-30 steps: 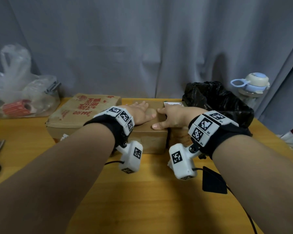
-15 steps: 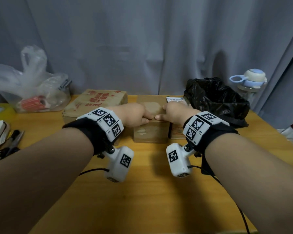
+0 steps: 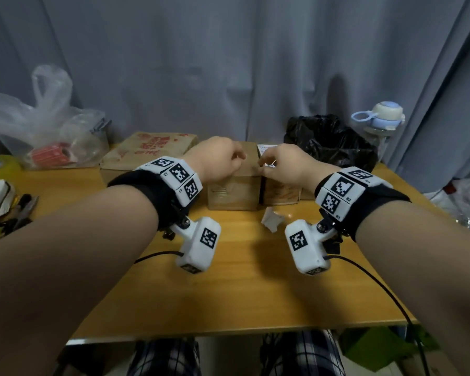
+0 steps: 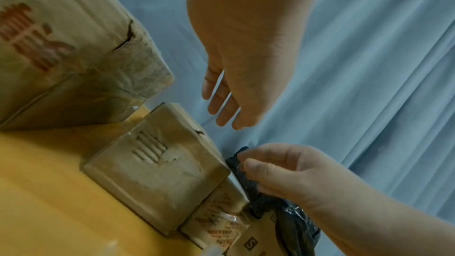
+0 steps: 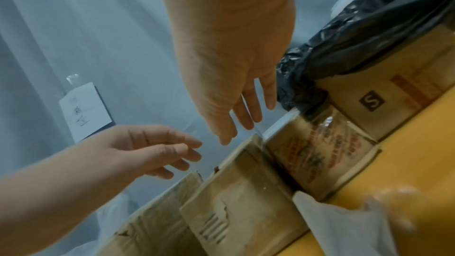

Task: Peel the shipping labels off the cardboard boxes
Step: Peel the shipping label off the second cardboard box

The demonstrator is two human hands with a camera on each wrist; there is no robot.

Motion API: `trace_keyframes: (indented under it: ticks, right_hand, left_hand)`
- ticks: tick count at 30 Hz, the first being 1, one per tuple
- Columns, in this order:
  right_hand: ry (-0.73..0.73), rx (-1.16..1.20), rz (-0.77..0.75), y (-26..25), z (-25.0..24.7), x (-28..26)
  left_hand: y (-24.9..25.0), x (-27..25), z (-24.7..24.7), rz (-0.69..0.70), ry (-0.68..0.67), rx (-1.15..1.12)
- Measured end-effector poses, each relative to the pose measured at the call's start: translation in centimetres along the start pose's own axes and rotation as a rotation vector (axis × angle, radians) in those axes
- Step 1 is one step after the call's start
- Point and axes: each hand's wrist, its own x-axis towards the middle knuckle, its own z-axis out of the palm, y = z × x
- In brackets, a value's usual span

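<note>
Grey curtain (image 3: 228, 63) hangs behind the wooden table (image 3: 242, 280), where three cardboard boxes are set: a large one (image 3: 147, 156), a middle box (image 3: 232, 191) and a right box (image 3: 280, 189) bearing a white label (image 3: 266, 149). Above them the left hand (image 3: 217, 161) and right hand (image 3: 285, 166) are held, fingers loosely curled, nothing gripped. A label corner is best lifted by fingernail, then drawn back low and slow. Whether labels remain on the other tops cannot be told

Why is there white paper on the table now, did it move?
Yes. The white paper scrap was not on the table before; it now lies in front of the small middle box.
</note>
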Motion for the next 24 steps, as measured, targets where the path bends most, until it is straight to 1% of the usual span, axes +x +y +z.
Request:
trace_keyframes:
  ticks: [5,9,11,13,15,16,18,20,22,24]
  right_hand:
    - [-0.091,0.056,0.059,1.1,1.5,-2.0]
    - [-0.229,0.065,0.125,2.0,3.1,-2.7]
    - [-0.266,0.081,0.125,2.2,4.2,-2.9]
    - [-0.319,0.119,0.166,2.0,5.2,-2.7]
    - [-0.395,0.016,0.189,1.3,5.9,-2.5]
    - [-0.413,-0.069,0.156,1.2,6.0,-2.3]
    - [-0.353,-0.163,0.052,1.0,5.5,-2.2]
    - [-0.213,-0.135,-0.036,1.4,4.0,-2.0]
    - [0.017,0.002,-0.075,1.8,1.7,-1.4]
    - [0.267,0.219,-0.053,2.6,-0.7,-1.0]
  left_hand:
    - [0.4,-0.7,1.6,-0.026,0.051,-0.048]
    - [0.8,-0.6,2.5,-0.031,0.076,-0.082]
    - [1.2,-0.6,2.7,-0.039,0.086,-0.095]
    - [1.7,-0.5,2.9,-0.031,0.096,-0.091]
    - [1.9,-0.4,3.1,-0.015,0.1,-0.085]
    - [1.9,-0.2,3.1,-0.01,0.104,-0.083]
    - [1.6,0.4,3.2,-0.003,0.118,-0.078]
    - [1.2,0.9,3.0,-0.006,0.136,-0.076]
    - [0.5,1.5,2.8,-0.01,0.155,-0.074]
    - [-0.1,1.9,2.6,-0.012,0.148,-0.058]
